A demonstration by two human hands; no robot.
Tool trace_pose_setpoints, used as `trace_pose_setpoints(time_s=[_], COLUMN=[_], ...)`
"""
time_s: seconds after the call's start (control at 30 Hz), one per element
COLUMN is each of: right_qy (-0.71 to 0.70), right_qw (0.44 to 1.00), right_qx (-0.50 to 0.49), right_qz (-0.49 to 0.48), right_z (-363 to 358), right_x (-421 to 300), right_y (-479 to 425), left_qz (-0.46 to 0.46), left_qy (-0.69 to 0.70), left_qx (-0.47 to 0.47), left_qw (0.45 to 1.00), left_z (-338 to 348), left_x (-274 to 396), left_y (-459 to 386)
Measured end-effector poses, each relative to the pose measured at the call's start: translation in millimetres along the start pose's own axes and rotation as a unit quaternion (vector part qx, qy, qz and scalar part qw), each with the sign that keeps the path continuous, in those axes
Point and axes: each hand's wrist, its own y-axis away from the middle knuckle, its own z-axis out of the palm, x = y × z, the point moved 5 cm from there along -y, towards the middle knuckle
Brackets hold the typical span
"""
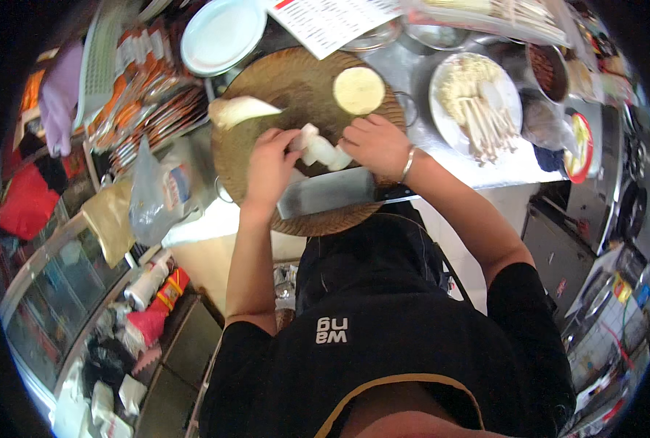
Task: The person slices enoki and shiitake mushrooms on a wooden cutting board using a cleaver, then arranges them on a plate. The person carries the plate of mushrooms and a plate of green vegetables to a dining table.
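Note:
My left hand [273,164] and my right hand [377,145] grip white mushroom-like pieces [318,149] from either side, over a round wooden chopping block [297,71]. Just in front of them lies a cleaver [330,192], its broad blade flat on the block near my body and its dark handle to the right. Part of a cut white piece shows between the blade and my left hand. A larger pale piece, like a king oyster mushroom [244,111], rests at the block's left side. Beyond my right hand is a pale yellow disc [359,91].
Right of the block, a white plate [436,104] bears slender mushrooms [481,117] and a pale shredded heap. A metal pot [546,74] stands behind it. Pale blue plates [224,35] and a printed sheet [330,24] lie at the back. Packaged items [152,104] and a plastic bag [152,197] are left.

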Motion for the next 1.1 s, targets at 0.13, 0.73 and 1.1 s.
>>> trace_pose_setpoints(time_s=[0.13,0.73,1.1], right_qy=[-0.007,-0.387,-0.273], right_qw=[1.0,0.688,0.615], right_qx=[-0.027,0.338,0.454], right_qz=[-0.013,0.513,0.585], right_z=[13,-88,-92], right_x=[1,53,114], right_y=[8,234,248], left_qz=[-0.017,0.144,0.29], left_qy=[0.041,0.167,-0.069], left_qx=[-0.01,-0.196,-0.029], left_qw=[0.999,0.955,0.954], left_z=[-8,172,205], left_x=[-6,227,251], left_y=[8,-199,-214])
